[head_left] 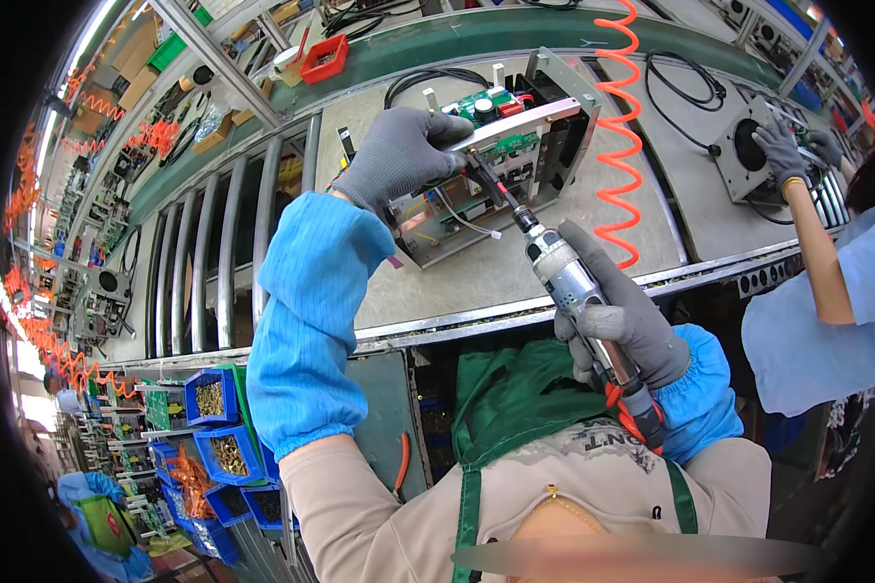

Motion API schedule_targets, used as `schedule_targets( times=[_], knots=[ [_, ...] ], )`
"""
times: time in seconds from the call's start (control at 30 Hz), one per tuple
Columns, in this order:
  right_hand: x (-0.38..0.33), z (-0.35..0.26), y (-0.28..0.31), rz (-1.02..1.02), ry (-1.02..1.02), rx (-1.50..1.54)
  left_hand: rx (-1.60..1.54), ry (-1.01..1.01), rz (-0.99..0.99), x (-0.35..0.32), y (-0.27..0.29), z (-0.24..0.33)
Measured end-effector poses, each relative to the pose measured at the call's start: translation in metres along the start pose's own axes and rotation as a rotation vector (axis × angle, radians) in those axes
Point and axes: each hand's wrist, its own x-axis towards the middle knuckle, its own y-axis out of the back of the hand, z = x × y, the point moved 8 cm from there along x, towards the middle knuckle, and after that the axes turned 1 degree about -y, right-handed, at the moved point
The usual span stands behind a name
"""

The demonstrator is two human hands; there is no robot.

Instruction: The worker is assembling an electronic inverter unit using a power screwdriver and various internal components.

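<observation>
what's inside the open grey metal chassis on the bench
Green circuit boards and a red block-shaped component show; whatever sits behind the grey-gloved left hand is covered.

Grey gloves [399,151], blue oversleeves [311,301], green apron [515,394], beige shirt [360,500].

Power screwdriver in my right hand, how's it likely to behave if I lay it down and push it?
The power screwdriver is probably rather heavy for its size, since it looks mostly metal. Being rounded, it might roll when pushed. Its shiny surface could also feel somewhat slippery.
</observation>
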Motion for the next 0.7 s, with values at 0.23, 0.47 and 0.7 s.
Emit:
schedule_targets(
  times=[0.23, 0.47, 0.7],
  knots=[
    [0.0, -0.001, -0.001, 0.01, 0.01, -0.042, 0.0, -0.004, 0.009, 0.0, 0.0, 0.0],
    [0.004, 0.004, -0.001, 0.002, 0.008, -0.067, 0.128, -0.126, -0.043, -0.002, 0.001, 0.011],
    [0.005, 0.002, -0.003, 0.009, 0.02, -0.082, 0.114, -0.102, -0.118, -0.002, -0.001, 0.014]
  ],
)
